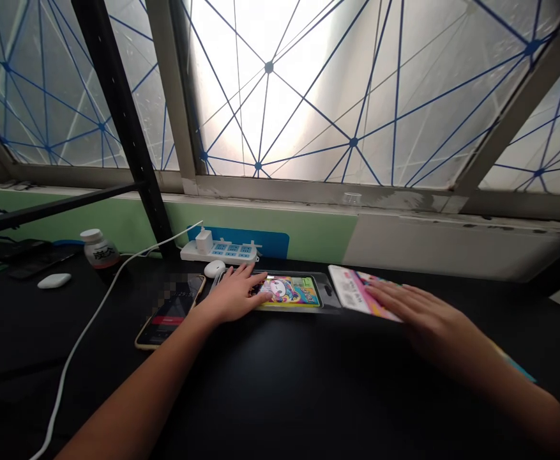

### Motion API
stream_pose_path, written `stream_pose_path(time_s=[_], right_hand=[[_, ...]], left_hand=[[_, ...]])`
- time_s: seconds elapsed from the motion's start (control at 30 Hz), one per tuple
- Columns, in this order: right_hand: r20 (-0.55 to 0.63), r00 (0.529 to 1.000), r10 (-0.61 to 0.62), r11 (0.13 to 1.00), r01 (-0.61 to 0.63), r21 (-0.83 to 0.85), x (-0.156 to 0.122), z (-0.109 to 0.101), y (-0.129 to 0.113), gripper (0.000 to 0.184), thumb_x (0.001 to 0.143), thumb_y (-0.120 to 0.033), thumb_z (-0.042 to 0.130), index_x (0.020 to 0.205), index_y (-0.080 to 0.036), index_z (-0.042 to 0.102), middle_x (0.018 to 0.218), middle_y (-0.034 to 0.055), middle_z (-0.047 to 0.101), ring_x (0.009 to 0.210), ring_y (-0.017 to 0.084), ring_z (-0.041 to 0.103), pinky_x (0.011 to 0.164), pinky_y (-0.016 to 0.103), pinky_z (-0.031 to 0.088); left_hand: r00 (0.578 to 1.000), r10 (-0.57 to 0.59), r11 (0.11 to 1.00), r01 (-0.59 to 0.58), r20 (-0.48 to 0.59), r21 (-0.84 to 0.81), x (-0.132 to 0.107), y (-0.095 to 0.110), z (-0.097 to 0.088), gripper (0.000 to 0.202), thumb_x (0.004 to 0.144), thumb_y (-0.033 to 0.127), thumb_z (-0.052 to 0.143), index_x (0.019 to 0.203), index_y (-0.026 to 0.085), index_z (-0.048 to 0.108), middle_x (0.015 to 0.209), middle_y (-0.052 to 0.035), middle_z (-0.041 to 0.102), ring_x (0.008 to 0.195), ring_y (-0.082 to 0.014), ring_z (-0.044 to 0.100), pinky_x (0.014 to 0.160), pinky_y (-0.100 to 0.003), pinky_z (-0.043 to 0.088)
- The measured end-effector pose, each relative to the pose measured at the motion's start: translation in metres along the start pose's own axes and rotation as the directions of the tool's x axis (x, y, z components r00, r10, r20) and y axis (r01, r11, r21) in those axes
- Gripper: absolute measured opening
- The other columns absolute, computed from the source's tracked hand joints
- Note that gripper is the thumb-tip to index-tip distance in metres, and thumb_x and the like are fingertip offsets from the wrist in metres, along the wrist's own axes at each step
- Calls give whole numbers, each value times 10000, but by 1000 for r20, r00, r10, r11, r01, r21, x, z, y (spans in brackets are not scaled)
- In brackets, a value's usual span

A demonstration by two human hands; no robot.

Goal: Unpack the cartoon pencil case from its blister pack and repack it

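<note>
My left hand [237, 295] lies with its fingers spread over the left end of a clear plastic package [328, 295]. Inside the package shows a bright, multicoloured cartoon card [292, 291], its left part covered by my fingers. To the right, my right hand [426, 313] rests with its fingers stretched out across a white and pink printed card [349, 291]. The thumb and the part of that card under the palm are hidden. A bit of teal printed paper [516, 365] shows beside my right forearm; whether it belongs to the same card I cannot tell.
A phone [167, 319] lies left of the package, near a white round case [214, 269]. A power strip [222, 252] stands behind, and a white cable [81, 338] crosses the black table. Further left are a bottle [100, 252], a white mouse-shaped object [54, 281] and a black shelf post [158, 223].
</note>
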State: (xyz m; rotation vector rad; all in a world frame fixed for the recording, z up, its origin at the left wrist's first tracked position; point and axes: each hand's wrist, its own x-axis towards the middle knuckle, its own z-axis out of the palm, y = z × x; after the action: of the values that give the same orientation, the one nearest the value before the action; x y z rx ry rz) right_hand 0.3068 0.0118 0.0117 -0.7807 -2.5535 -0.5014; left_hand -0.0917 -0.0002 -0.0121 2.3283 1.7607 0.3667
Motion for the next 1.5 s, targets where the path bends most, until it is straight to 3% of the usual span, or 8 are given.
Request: stream_pose_path(time_s=[0.13,0.23,0.37,0.57,0.73,0.87,1.07,1.5], right_hand=[[158,976,-149,984,130,123,18,4,-86,683,863,-3,395,1509,-224,423,1471,92,533,1312,274,549,1062,488,486],[318,913,-258,936,155,315,37,19,-142,641,899,-161,507,1528,-189,385,1534,130,438,1376,320,468,1085,483,464],[374,906,-200,931,56,362,72,49,-164,615,987,-403,510,1522,-129,380,1553,195,398,1427,364,377,1127,548,386],[273,953,-132,894,-4,448,92,68,-156,444,1000,-368,501,1399,-175,536,1461,148,539,1368,319,461,1119,499,389],[126,991,38,866,-96,491,91,52,-125,323,1023,-258,373,962,-191,683,953,93,714,889,220,660,805,341,514],[296,921,254,900,-337,276,101,48,-68,351,1021,-358,374,1055,-190,681,1032,118,662,976,268,629,838,388,487],[502,828,249,870,-419,260,97,60,1,646,801,-665,641,1253,-204,661,1160,141,604,1033,310,629,873,392,519],[409,870,275,903,-380,199,101,67,1,571,637,-579,827,1042,-218,649,1126,128,586,1074,355,549,904,484,476]], left_hand=[[999,25,999,-24,-33,42,12,17,11,693,982,664,306,1491,216,446,1612,-181,287,1514,-324,181,1185,-582,161],[998,59,997,-57,-22,52,21,32,19,677,999,635,286,1508,209,416,1615,-178,278,1511,-326,192,1186,-575,165],[995,101,993,-100,-16,60,25,43,23,682,1002,639,271,1514,209,405,1619,-175,267,1512,-334,182,1182,-575,184],[991,123,989,-119,-55,83,23,40,24,646,1006,618,305,1494,218,440,1609,-164,303,1501,-333,231,1175,-564,222],[975,192,977,-179,-114,117,16,42,17,461,1034,452,372,1393,228,555,1526,-92,479,1445,-300,364,1163,-503,277],[959,233,967,-211,-159,143,11,42,8,358,1017,397,440,1242,224,658,1347,-76,640,1298,-275,526,1115,-460,335],[958,220,969,-193,-186,153,13,33,9,386,995,439,482,1284,222,617,1354,-78,621,1221,-283,553,1009,-433,420],[943,184,976,-142,-279,163,14,28,9,551,951,589,513,1346,207,557,1325,-114,622,1240,-315,530,1037,-462,388]])
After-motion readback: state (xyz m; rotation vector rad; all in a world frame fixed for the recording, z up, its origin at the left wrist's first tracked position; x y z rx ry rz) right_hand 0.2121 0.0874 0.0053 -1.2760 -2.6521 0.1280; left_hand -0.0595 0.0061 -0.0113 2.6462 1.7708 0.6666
